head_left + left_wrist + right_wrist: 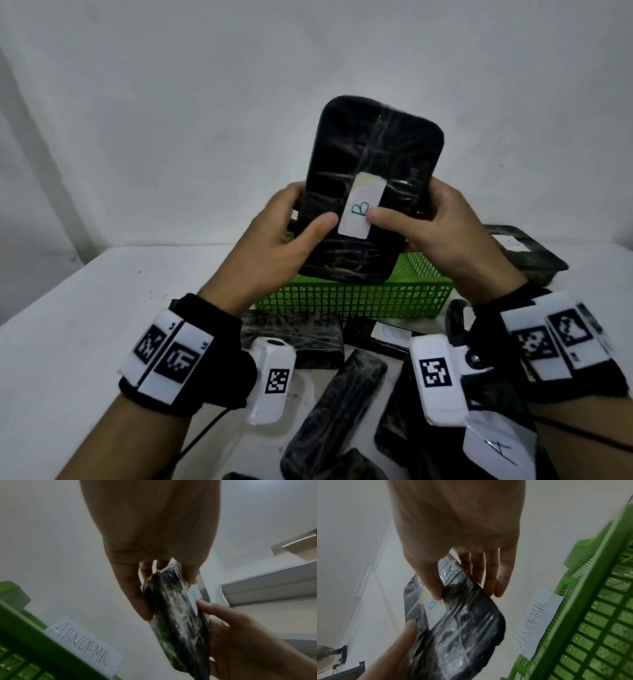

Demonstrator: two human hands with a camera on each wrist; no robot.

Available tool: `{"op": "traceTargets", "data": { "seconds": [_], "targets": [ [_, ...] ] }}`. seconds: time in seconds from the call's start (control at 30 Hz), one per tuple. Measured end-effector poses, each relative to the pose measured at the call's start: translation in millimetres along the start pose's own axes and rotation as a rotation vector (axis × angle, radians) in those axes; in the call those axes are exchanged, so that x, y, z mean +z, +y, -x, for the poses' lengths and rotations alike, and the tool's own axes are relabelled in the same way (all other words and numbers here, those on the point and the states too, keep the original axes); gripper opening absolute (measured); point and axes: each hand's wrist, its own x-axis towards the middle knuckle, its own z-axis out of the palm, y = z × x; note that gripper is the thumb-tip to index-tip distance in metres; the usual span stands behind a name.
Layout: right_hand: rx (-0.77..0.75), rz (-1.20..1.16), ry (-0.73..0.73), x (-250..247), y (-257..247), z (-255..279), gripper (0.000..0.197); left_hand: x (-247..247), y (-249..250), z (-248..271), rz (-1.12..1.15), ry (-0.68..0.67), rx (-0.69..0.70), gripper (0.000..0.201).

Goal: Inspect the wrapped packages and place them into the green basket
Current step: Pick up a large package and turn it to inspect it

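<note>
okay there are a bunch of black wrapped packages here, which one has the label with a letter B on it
The package held upright above the green basket by the left hand and right hand. Its white label reads B; the package at bottom right is labelled A.

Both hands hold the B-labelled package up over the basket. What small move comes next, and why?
Probably lower it into the green basket. The left hand and right hand grip the wrapped package upright directly above the basket, its B label facing the head camera, so inspection looks about finished.
</note>
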Motion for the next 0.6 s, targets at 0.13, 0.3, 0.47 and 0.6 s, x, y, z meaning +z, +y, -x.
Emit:
{"op": "traceTargets", "data": {
  "seconds": [0.13,0.3,0.47,0.6],
  "targets": [
    [-0.040,0.054,0.101,-2,0,0,0.035,7,1,2,-0.006,-0.016,0.044,0.046],
    [-0.244,0.305,0.135,-1,-5,2,0.045,6,2,-2,0.181,0.022,0.011,0.025],
    [-0.183,0.070,-0.242,-11,-14,5,0.057,-5,-6,-5,0.083,0.085,0.108,0.036],
    [-0.218,-0.031,-0.244,-7,-17,6,0.050,-3,-15,-3,0.025,0.108,0.144,0.048]
  ]
}}
